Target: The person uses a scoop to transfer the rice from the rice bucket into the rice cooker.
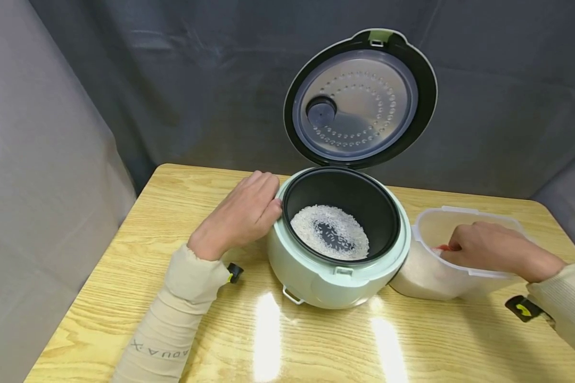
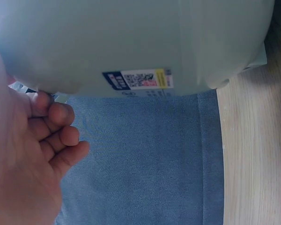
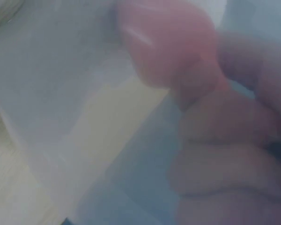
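A pale green rice cooker (image 1: 311, 287) stands on the table with its lid (image 1: 359, 101) raised. White rice (image 1: 356, 234) lies in its dark inner pot (image 1: 364, 197), thinner at the middle where the bottom shows. My left hand (image 1: 246, 215) holds the cooker's left rim, thumb on top; its other fingers (image 2: 68, 136) are curled at the cooker's side. To the right is a translucent container (image 1: 421, 276) with rice inside. My right hand (image 1: 495, 247) reaches into it, gripping a red scoop (image 3: 168, 42). Hand and scoop appear hazily through the container wall.
The wooden table (image 1: 115, 276) carries both vessels, the container close beside the cooker. A dark grey curtain (image 1: 196, 96) hangs behind, and a lighter one (image 1: 43, 159) at the left. A small carrying handle (image 1: 293, 298) sticks out low on the cooker's front.
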{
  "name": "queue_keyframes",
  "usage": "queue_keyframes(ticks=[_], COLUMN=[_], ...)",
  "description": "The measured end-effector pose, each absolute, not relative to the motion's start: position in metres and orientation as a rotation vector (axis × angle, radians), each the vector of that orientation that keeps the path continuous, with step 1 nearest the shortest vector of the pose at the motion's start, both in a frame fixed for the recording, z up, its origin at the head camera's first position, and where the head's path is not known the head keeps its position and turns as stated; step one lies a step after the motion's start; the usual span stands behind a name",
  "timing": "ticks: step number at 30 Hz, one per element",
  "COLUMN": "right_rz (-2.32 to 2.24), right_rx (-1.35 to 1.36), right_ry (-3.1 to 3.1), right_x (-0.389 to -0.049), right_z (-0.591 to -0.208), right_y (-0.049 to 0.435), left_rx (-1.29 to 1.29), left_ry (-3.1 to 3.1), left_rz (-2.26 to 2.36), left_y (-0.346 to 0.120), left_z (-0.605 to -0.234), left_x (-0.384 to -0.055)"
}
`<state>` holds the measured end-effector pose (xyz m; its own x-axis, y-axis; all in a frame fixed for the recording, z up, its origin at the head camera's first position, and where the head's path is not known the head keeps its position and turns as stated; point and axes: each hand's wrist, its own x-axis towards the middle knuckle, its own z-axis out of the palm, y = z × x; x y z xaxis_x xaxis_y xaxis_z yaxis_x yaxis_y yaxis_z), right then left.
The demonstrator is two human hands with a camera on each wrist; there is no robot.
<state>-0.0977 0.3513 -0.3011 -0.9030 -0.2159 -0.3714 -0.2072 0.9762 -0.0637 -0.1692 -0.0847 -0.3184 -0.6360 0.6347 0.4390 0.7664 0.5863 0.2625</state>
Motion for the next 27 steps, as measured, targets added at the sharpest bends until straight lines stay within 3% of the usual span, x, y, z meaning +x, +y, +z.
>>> queue_keyframes(ticks=[27], right_rz=[-0.134], right_rx=[-0.257], right_ry=[2.7], right_x=[-0.1006], right_z=[-0.2978], right_y=[0.3484], left_rx=[-1.147], left_ry=[-2.531], left_rz=[-0.637], left_y=[-0.085], left_z=[-0.3183], left_x=[-0.1696])
